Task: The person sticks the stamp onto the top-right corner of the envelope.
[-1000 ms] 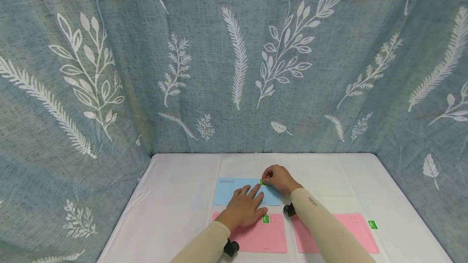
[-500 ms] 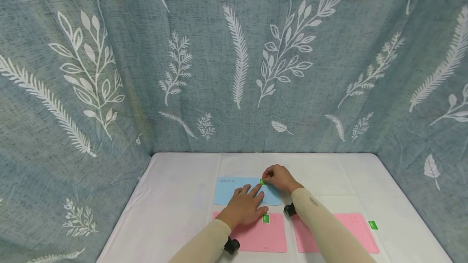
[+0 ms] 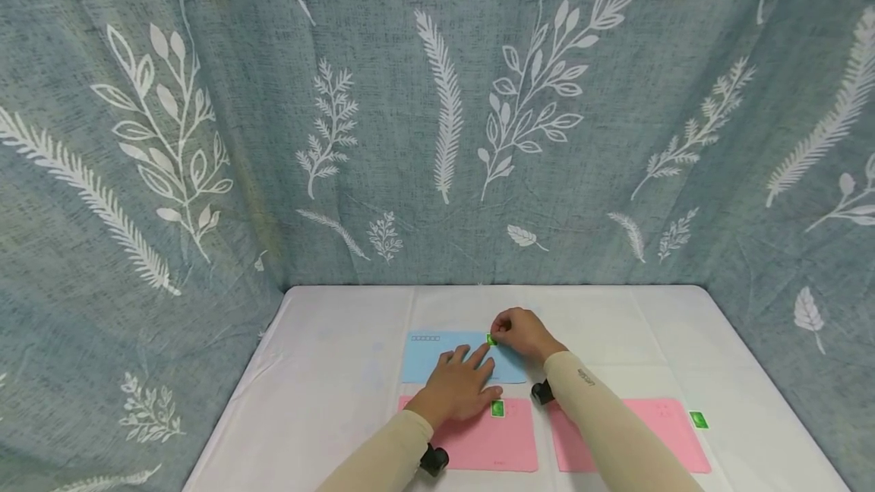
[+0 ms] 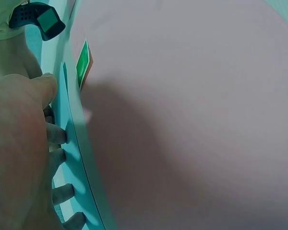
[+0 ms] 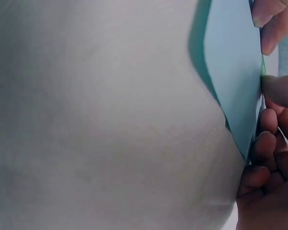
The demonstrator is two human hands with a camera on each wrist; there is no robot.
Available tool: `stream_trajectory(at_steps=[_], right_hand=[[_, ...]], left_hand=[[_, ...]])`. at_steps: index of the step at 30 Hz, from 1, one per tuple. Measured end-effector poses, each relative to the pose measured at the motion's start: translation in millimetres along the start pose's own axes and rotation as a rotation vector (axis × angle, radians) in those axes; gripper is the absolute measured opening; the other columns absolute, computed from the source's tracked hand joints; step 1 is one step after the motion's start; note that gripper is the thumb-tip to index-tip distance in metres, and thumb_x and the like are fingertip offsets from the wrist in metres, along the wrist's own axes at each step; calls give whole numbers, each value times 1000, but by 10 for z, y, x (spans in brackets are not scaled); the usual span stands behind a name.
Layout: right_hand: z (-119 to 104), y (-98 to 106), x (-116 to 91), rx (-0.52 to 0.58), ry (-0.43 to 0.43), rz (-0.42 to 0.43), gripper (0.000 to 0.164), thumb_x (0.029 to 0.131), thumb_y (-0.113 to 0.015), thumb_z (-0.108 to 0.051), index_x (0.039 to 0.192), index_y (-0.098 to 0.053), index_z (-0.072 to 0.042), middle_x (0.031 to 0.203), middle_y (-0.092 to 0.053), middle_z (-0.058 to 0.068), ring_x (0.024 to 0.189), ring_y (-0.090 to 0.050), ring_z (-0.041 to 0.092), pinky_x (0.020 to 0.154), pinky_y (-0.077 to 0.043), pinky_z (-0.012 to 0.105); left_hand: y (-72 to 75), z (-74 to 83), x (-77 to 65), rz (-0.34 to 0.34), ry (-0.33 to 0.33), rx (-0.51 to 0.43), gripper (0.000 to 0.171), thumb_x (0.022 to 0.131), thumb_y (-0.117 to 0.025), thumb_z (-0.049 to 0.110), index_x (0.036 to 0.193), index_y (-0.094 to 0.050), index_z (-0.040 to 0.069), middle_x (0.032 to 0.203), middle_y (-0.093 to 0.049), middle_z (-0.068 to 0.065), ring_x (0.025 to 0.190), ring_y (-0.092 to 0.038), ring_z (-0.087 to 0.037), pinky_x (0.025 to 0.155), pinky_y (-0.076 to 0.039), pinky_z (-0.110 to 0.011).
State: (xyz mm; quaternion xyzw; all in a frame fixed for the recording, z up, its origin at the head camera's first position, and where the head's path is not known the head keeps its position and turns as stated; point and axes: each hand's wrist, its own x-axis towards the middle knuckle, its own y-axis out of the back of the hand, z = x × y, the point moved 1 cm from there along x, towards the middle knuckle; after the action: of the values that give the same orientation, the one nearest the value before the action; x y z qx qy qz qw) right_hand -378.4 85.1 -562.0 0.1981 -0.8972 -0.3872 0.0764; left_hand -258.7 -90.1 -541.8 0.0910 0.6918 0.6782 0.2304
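A light blue envelope (image 3: 425,361) lies on the table with a printed row of small boxes at its upper left. My left hand (image 3: 458,386) rests on it with fingers spread and straight, its heel over a pink envelope (image 3: 485,450). At the blue envelope's upper right corner, my right hand (image 3: 525,334) pinches a small green stamp (image 3: 491,340) between thumb and finger. The right wrist view shows the thumb and finger of the right hand (image 5: 278,187) meeting at the stamp's green edge (image 5: 263,67), with the other fingers curled below. Most of the stamp is hidden there.
A green stamp (image 3: 497,408) lies on the near pink envelope, beside my left thumb. To the right is a second pink envelope (image 3: 656,424), partly under my right forearm, with another green stamp (image 3: 699,420) by its upper right corner. A patterned curtain (image 3: 437,135) hangs behind the white table.
Both hands have stayed nearly in place; the right hand keeps its pinch on the stamp at the blue envelope's corner. Only a slight shift of the whole view shows.
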Motion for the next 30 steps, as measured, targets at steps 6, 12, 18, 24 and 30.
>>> stream_trajectory(at_steps=[6, 12, 18, 24, 30], right_hand=[[15, -4, 11, -2, 8, -6, 14, 99, -81, -14, 87, -75, -16, 78, -63, -4, 73, -56, 14, 78, -49, 38], [35, 6, 6, -12, 30, -1, 18, 101, -77, -11, 85, -74, -17, 77, -63, -5, 74, -57, 14, 78, -49, 38], [31, 18, 14, -12, 62, -3, 19, 99, -82, -15, 83, -72, -18, 75, -62, -5, 71, -55, 14, 74, -48, 36], [17, 10, 16, 0, 63, 15, 20, 99, -81, -16, 82, -72, -17, 73, -61, -5, 70, -55, 14, 75, -48, 38], [21, -5, 10, -12, 85, 33, 20, 99, -81, -16, 82, -72, -18, 74, -60, -6, 70, -54, 14, 75, -48, 38]], left_hand=[[-29, -8, 25, 8, -5, -9, 66, 114, -37, 61, 168, -44, 24, 177, -29, 1, 158, -33, -32, 122, -34, -55], [-137, -24, 106, 11, -6, -13, 67, 114, -35, 62, 169, -43, 23, 178, -27, 1, 158, -32, -33, 122, -33, -57], [-115, -31, 95, 15, -1, -5, 67, 114, -33, 62, 168, -43, 24, 178, -28, 1, 158, -33, -33, 121, -34, -56], [-41, -19, 51, 1, -3, -21, 67, 114, -32, 63, 168, -43, 24, 177, -28, 2, 158, -33, -32, 121, -34, -56], [-105, -26, 79, 8, 0, -13, 67, 114, -34, 63, 169, -43, 25, 178, -28, 2, 158, -33, -32, 121, -34, -56]])
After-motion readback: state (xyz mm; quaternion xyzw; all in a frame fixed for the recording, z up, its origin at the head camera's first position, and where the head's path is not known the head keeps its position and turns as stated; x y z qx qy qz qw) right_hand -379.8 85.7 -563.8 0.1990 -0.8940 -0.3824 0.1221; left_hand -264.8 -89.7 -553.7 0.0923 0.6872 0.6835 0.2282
